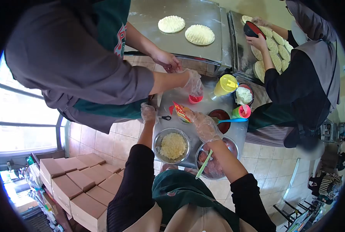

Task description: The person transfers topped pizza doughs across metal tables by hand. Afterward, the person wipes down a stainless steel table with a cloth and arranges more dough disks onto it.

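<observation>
My right hand (206, 127), in a clear plastic glove, grips a red and yellow packet (182, 112) above the metal table. My left hand (148, 113), also gloved, is at the table's left edge, close to a co-worker's apron; its fingers are too small and blurred to read. Beside it lies a black-handled tool (165, 117). Below the packet stands a metal bowl (157, 154) with pale shredded food (173, 145). Under my right forearm is a larger metal bowl (237, 149) with pinkish contents and a green-handled utensil (204, 164).
A co-worker's gloved hand (194, 82) is over a small red cup (195, 99). Nearby stand a yellow jug (223, 86), a bowl of white cream (243, 95), a pink and green cup (242, 111) and a brown bowl with a blue utensil (238, 120). Cardboard boxes (87, 178) stand lower left.
</observation>
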Action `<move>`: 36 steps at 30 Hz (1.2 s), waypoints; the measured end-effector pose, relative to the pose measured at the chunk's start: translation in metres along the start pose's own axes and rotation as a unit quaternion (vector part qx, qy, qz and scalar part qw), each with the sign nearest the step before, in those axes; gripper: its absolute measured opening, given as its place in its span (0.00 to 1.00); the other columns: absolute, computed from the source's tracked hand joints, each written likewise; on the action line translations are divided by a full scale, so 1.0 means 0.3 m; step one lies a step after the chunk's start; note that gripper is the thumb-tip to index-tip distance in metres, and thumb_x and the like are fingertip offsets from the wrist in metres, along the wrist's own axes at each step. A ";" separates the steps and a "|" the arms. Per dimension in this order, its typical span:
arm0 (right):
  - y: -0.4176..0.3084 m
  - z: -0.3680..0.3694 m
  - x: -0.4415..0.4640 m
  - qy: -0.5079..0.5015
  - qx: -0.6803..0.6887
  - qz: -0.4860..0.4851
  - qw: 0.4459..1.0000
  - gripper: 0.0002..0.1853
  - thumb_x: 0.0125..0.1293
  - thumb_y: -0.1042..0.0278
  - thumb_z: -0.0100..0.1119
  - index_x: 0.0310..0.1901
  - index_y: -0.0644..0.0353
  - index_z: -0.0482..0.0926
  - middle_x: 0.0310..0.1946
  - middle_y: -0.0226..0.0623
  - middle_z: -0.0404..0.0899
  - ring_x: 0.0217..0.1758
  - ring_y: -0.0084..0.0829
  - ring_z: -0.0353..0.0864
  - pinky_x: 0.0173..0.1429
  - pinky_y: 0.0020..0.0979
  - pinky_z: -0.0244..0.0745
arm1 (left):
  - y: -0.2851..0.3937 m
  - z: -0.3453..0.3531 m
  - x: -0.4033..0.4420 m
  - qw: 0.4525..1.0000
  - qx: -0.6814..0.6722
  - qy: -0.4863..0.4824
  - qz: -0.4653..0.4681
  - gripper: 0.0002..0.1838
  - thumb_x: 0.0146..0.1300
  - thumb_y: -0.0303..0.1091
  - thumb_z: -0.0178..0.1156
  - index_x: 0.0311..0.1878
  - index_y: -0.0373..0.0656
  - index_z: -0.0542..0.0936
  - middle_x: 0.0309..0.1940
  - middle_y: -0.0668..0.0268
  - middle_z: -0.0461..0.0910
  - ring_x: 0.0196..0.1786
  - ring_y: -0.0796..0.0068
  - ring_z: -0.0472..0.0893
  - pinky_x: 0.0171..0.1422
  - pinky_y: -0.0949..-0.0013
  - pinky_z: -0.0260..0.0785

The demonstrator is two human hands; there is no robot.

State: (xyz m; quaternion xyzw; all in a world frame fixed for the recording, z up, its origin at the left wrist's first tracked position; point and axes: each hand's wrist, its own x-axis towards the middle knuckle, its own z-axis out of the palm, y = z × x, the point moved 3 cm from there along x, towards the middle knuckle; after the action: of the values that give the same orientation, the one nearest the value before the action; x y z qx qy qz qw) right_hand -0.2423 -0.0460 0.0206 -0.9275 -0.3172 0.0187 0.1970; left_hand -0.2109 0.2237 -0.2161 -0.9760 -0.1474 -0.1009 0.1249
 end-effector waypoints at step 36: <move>-0.370 -0.126 -0.278 -0.176 0.010 -0.328 0.928 0.20 0.60 0.71 0.44 0.56 0.51 0.68 0.46 0.42 0.71 0.47 0.37 0.75 0.49 0.34 0.74 | 0.021 -0.901 -0.316 0.485 -0.485 -0.687 0.238 0.19 0.61 0.35 0.53 0.54 0.38 0.74 0.46 0.61 0.77 0.47 0.68 0.76 0.56 0.69 0.66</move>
State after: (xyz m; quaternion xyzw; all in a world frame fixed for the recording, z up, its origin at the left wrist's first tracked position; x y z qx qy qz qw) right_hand -0.3675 -0.0289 0.0898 -0.7517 -0.6329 0.1192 0.1420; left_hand -0.3410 0.1190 0.0166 -0.6384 0.1240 0.5801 -0.4905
